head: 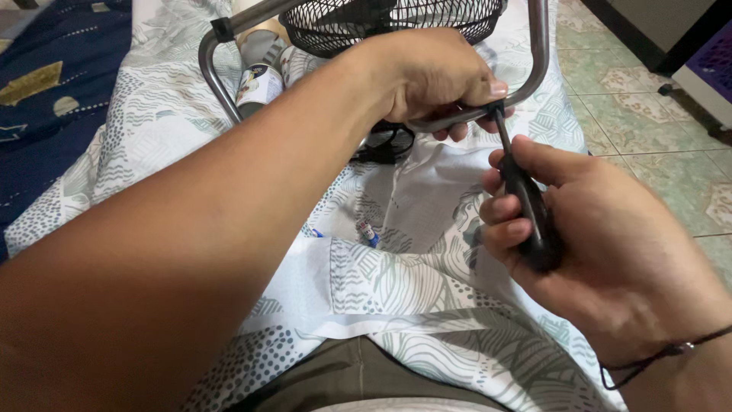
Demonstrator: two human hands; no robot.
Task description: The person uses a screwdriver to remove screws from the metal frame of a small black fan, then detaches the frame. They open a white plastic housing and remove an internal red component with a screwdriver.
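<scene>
Right now my left hand (427, 76) is wrapped tight around the grey metal tube frame (534, 61), fingers curled under the bend with the thumb pressed on top, steadying it. My right hand (602, 252), just below that bend, is closed around the black handle of a screwdriver (530, 210); its thin shaft runs up to a small black clamp (496, 111) on the tube, right beside my left thumb. The tip seems to be seated at the clamp, though I cannot tell whether it sits in a screw head, as my thumb hides that spot.

Above the frame's bend sits the black wire fan guard (381, 23), inside the loop of tubing. To the left of the frame lie a couple of spray cans (259, 76) on the leaf-patterned sheet (396, 290), and a dark cord bundle (385, 145) rests just under the frame.

As I judge it, the work on this clamp is under way: the tool is engaged and the frame is braced, but the clamp remains on the tube, so nothing is visibly loosened or finished.
</scene>
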